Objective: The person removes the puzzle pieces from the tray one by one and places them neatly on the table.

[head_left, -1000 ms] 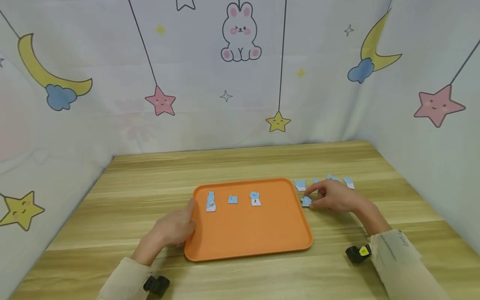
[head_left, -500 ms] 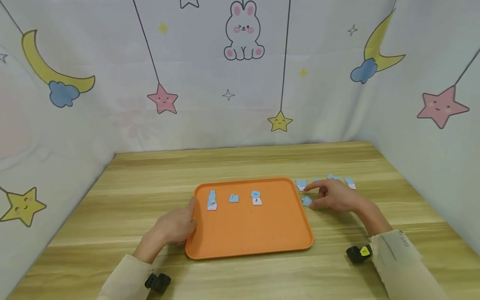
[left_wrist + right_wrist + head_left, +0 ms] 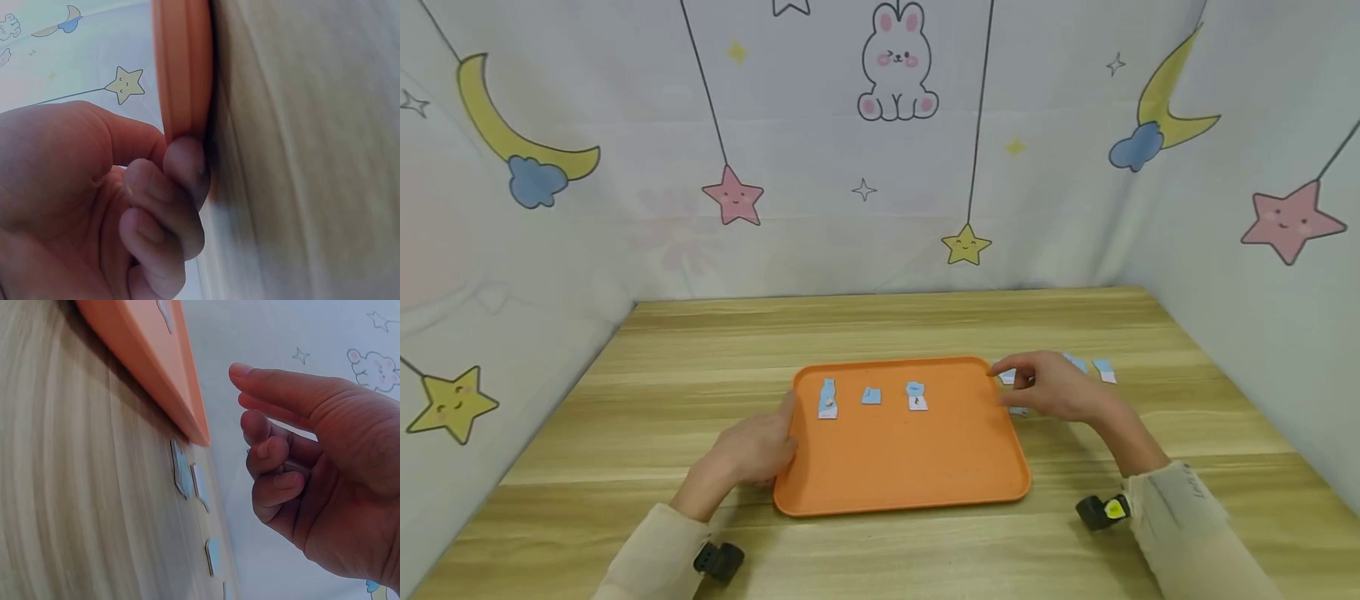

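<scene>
L hand [image 3: 756, 450] pinches orange rect. tray [image 3: 902, 462] at left rim; R hand [image 3: 1051, 387] — half-open, nothing held — partly blocks flat blue-white pcs [image 3: 1104, 371], right.

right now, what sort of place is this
Probably an indoor, curtained tabletop booth: cartoon-printed cloth hangs behind and at both sides of a table that bears a tray and small pieces.

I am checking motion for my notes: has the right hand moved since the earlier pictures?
Yes: in the head view, the right hand has moved leftward against the orange tray, closer to its right rim.
</scene>
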### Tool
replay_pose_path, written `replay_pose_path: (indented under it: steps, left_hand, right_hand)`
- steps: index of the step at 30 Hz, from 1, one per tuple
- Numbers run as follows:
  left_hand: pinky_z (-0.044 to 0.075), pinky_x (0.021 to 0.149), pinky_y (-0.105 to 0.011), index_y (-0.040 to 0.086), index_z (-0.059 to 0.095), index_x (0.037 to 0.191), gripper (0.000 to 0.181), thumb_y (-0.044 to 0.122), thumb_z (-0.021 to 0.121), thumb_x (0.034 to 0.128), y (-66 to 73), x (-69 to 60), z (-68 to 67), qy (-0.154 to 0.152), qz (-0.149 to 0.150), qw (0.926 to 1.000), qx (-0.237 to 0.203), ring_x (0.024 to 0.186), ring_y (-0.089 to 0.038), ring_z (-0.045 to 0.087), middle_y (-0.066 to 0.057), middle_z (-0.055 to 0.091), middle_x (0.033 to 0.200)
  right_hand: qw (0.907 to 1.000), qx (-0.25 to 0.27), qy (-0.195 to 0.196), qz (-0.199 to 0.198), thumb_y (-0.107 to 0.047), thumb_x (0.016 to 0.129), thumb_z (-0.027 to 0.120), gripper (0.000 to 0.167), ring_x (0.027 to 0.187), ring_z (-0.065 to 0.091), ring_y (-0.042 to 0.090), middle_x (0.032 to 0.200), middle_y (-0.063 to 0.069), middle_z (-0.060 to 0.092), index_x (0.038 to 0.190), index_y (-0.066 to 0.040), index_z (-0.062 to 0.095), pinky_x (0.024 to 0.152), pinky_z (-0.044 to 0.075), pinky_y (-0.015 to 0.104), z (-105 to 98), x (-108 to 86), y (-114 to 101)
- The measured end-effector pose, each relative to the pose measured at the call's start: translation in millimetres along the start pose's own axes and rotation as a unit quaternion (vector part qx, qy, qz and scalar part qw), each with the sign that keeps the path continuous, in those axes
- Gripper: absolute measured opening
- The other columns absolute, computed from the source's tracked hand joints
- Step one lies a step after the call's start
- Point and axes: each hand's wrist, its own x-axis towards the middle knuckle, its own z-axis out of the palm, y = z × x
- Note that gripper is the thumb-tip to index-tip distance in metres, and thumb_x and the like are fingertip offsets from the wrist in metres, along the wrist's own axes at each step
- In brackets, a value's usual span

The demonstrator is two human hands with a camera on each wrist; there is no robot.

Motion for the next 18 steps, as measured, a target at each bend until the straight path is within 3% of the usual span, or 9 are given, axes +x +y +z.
replay_pose_path:
  steps: [5,12,15,18]
  left_hand:
    - [0.041,0.047,-0.03,-0.006,0.014,0.166,0.073,0.012,0.048,0.1036,-2.7,3.1,2.9,0.0,-0.001,1.0,-0.002,0.045,-0.016,0.055,-0.004,0.06,0.06]
    - [0.044,0.045,-0.032,0.001,0.003,0.169,0.079,0.022,0.045,0.1059,-37.1,31.9,23.0,-0.013,0.009,0.9999,0.004,0.046,-0.016,0.058,-0.001,0.061,0.06]
    - [0.044,0.045,-0.032,0.002,0.002,0.169,0.079,0.023,0.045,0.1061,-35.6,30.3,21.7,-0.014,0.006,0.9999,0.004,0.046,-0.016,0.059,0.0,0.061,0.06]
    - [0.043,0.046,-0.031,-0.001,0.007,0.169,0.077,0.017,0.046,0.1051,-22.0,18.3,13.4,-0.013,-0.002,0.9999,-0.007,0.046,-0.017,0.057,-0.003,0.061,0.06]
  right_hand:
    - [1.0,-0.003,0.006,-0.001,-0.019,0.093,0.08,0.043,0.057,0.05,0.013,0.075,0.0,0.059,0.133,-0.004,0.071,0.056,0.046,0.028,8,7.0,-9]
    - [0.9999,-0.013,-0.004,-0.008,-0.019,0.093,0.08,0.042,0.064,0.055,0.013,0.071,0.0,0.061,0.13,-0.001,0.072,0.058,0.046,0.026,23,20.7,-19]
    - [0.9999,-0.009,-0.005,-0.002,-0.017,0.093,0.08,0.042,0.063,0.056,0.014,0.07,0.0,0.062,0.131,-0.001,0.072,0.058,0.046,0.027,30,26.5,-23]
    - [0.9999,-0.004,-0.004,0.012,-0.018,0.093,0.08,0.044,0.062,0.054,0.015,0.07,0.001,0.061,0.133,-0.001,0.07,0.056,0.045,0.028,35,31.3,-29]
